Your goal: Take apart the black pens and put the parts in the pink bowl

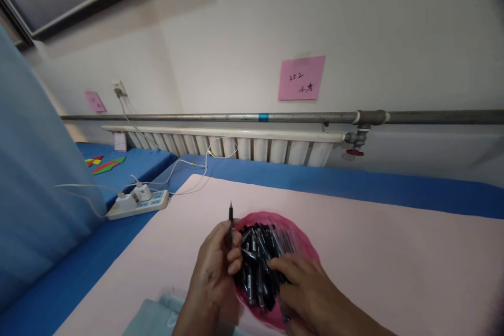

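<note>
My left hand (216, 260) is closed round a slim black pen (231, 215), its pointed tip upward, at the left rim of a pink bowl (311, 245) with a wavy edge. Black pen parts (252, 273) fill the bowl in a loose heap. Clear thin tubes (284, 239) lie at its far right side. My right hand (305, 286) reaches over the bowl's right side with curled fingers among the parts. A dark, narrow piece shows below its fingers, but what they grip is hidden.
The bowl rests on a pale pink sheet (386, 268) over a blue surface (315, 172). To the left lie a white power strip (137, 205) with cables and a light blue cloth (151, 317). A radiator (246, 148) and pipe run behind; a blue curtain (35, 184) hangs left.
</note>
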Tool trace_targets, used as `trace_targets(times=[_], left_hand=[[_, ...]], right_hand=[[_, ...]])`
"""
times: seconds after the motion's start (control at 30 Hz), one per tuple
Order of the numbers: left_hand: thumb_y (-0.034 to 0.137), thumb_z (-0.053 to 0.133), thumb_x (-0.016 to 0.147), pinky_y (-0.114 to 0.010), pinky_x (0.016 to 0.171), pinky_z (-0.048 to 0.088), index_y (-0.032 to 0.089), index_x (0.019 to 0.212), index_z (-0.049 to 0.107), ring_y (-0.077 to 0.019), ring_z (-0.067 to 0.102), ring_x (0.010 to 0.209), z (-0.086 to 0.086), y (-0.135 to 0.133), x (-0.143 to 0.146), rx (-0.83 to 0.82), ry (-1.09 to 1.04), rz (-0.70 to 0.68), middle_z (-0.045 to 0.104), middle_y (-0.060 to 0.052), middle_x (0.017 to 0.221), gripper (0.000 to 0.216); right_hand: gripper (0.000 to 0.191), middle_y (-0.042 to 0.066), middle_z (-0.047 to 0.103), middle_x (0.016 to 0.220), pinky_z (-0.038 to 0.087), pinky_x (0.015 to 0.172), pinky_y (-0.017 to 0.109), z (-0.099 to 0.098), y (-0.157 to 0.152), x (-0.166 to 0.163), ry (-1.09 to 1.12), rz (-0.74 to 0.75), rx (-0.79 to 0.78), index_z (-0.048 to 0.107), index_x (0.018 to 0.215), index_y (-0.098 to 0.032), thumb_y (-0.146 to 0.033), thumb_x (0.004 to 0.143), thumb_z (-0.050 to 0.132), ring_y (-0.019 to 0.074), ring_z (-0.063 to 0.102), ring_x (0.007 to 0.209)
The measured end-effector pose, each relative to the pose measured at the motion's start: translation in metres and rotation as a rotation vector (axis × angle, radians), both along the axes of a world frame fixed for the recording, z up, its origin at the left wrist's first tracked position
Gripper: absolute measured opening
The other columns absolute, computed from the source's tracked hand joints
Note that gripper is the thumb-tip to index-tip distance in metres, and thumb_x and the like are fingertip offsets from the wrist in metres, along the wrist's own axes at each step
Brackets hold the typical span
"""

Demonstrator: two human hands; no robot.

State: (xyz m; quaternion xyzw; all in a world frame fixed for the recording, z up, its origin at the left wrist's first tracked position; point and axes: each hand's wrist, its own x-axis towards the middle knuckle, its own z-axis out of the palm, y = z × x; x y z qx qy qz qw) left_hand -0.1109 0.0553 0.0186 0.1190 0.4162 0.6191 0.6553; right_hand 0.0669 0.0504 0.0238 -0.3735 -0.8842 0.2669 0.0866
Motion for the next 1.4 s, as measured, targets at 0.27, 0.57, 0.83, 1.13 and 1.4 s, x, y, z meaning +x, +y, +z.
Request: trace_targets(times=[0.27,0.57,0.83,1.13,1.4], left_hand=[[0.049,0.058,0.078,-0.016,0.033,0.005,0.017,0.092,0.055,-0.0011,0.016,0.034,-0.006,-0.013,0.022,0.032,0.307,-0.492,0.045,0.007,0.051,0.035],[0.046,0.060,0.077,-0.019,0.036,0.010,0.016,0.080,0.057,-0.0034,0.024,0.035,-0.015,-0.015,0.027,0.104,0.365,-0.595,0.042,0.007,0.044,0.031],[0.048,0.060,0.076,-0.020,0.038,0.009,0.015,0.083,0.059,-0.0043,0.023,0.036,-0.011,-0.015,0.025,0.080,0.418,-0.617,0.043,0.006,0.044,0.034],[0.053,0.062,0.070,-0.021,0.035,0.011,0.015,0.080,0.058,-0.0047,0.024,0.033,-0.005,-0.017,0.025,0.077,0.460,-0.681,0.043,0.006,0.041,0.040],[0.046,0.063,0.073,-0.020,0.037,0.010,0.015,0.079,0.058,-0.0044,0.026,0.033,-0.008,-0.019,0.022,0.087,0.407,-0.684,0.041,0.007,0.041,0.032]], right_hand=[[0.009,-0.004,0.060,0.061,0.042,0.055,0.023,0.029,0.023,0.030,0.541,-0.443,-0.175,0.059,0.075,-0.021,-0.023,0.078,0.051,0.0130,0.055,0.058],[0.021,0.000,0.065,0.079,0.045,0.068,0.024,0.027,0.029,0.039,0.527,-0.265,-0.046,0.070,0.087,-0.023,-0.015,0.080,0.053,0.0139,0.061,0.074],[0.021,0.000,0.065,0.081,0.045,0.068,0.023,0.025,0.032,0.045,0.479,-0.197,0.036,0.069,0.092,-0.024,-0.014,0.084,0.052,0.0126,0.060,0.075],[0.023,-0.001,0.062,0.080,0.044,0.068,0.022,0.027,0.027,0.043,0.410,-0.109,0.025,0.067,0.090,-0.023,-0.012,0.085,0.048,0.0114,0.058,0.073],[0.020,-0.001,0.061,0.077,0.043,0.067,0.023,0.037,0.023,0.039,0.497,-0.139,-0.222,0.069,0.079,-0.022,-0.012,0.078,0.051,0.0127,0.056,0.072]])
